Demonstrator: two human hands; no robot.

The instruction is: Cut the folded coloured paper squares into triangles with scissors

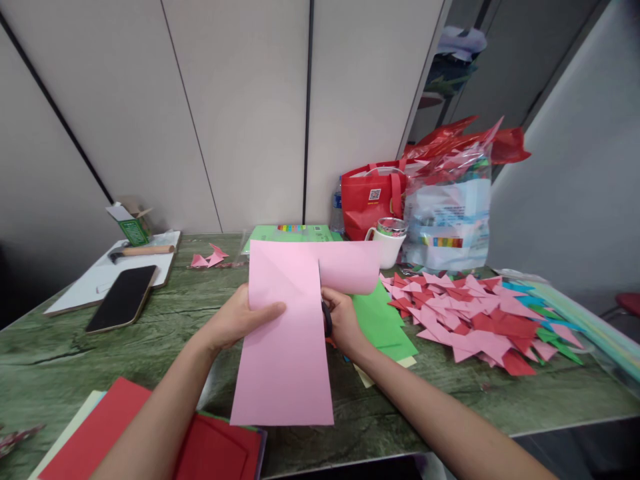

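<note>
Pinching with the left hand, thumb on top, the left side of pink paper raised over the table toward its near edge, and grasping scissors at the cut in the curled fingers of the right hand.

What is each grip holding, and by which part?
Left grip: the pink paper, by its left edge. Right grip: the scissors, by their dark handle.

plain pale pink on the paper, black on the scissors. mixed pink, red, blue and green across the paper pieces. red on the bag, with a black-and-white code. white on the mug. dark streaks over green on the surface.
</note>
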